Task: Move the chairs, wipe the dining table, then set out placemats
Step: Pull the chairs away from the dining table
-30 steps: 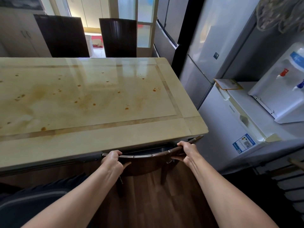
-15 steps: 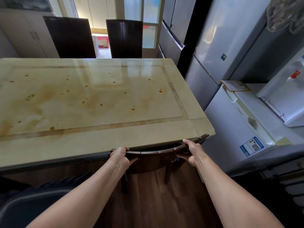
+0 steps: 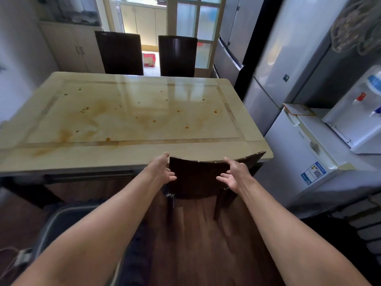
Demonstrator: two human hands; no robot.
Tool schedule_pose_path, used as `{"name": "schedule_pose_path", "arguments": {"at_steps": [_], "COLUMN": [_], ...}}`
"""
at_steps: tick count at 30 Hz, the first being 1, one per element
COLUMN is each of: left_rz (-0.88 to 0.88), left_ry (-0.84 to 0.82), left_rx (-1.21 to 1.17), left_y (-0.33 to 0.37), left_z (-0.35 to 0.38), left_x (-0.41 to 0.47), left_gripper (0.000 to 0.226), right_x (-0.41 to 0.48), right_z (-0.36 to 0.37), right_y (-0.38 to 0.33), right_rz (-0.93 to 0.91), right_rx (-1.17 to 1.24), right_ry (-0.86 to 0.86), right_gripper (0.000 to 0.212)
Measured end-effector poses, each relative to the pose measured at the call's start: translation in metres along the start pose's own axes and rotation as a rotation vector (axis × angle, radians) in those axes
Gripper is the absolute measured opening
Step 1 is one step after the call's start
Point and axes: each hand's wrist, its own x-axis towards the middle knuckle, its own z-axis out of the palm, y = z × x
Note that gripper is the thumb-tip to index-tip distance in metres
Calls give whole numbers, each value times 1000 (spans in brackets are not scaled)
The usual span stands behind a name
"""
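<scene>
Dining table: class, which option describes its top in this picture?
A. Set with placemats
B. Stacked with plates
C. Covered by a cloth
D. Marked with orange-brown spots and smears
D: the glossy top of the dining table shows scattered orange-brown spots and brownish smears, and nothing is laid on it.
</scene>
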Motion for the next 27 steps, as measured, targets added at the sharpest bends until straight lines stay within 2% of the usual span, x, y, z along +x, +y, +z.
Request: {"name": "schedule_pose_path", "arguments": {"at_steps": [7, 15, 22, 25, 27], "left_rz": [171, 225, 236, 242, 275], "left_ry": [55, 188, 285, 365, 499], "left_rx": [30, -82, -130, -122, -63], "left_y": [-45, -82, -94, -111, -124], "left_z": [-115, -244, -370, -433, -470], "left_x": [-102, -192, -243, -254, -256], "left_gripper": [62, 58, 53, 43, 22], "right_x": [-120, -231, -302, -330, -342], "right_z": [16, 59, 108, 128, 134], "right_y": [85, 164, 222, 260, 283], "right_rz": [-10, 43, 60, 35, -20], "right_rx": [-96, -203, -240, -289, -347], "right_ry": [-160, -266, -317, -275, -187], "right_gripper": [63, 49, 49, 40, 29]}}
